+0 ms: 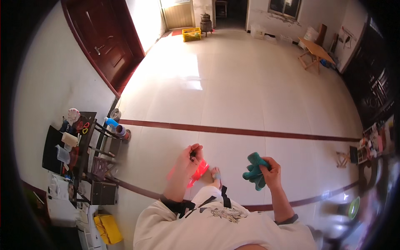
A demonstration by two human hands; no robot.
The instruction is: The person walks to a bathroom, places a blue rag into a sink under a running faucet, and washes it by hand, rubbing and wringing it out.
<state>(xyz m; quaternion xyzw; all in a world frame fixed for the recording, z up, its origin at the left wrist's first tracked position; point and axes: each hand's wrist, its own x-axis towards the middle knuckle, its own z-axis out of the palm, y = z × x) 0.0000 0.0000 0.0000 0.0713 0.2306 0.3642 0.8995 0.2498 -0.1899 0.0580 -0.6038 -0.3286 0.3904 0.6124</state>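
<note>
My right hand (272, 171) grips a folded teal cloth (255, 171), which hangs in bunched folds to the left of the fingers. My left hand (196, 159) is raised in front of me with its fingers curled closed. Something small and dark shows inside the curl, too small to name. Behind my left wrist is a bright red, shiny thing (198, 174); my forearm partly covers it, and I cannot tell whether the hand holds it. My foot (216, 172) shows on the tiles between the two hands.
A cluttered dark table (89, 125) stands along the left wall, with a yellow bag (108, 229) below. Far off are a yellow crate (191, 35) and a small wooden folding table (316, 49). At right are stacked goods (373, 143) and a green-rimmed basin (353, 208).
</note>
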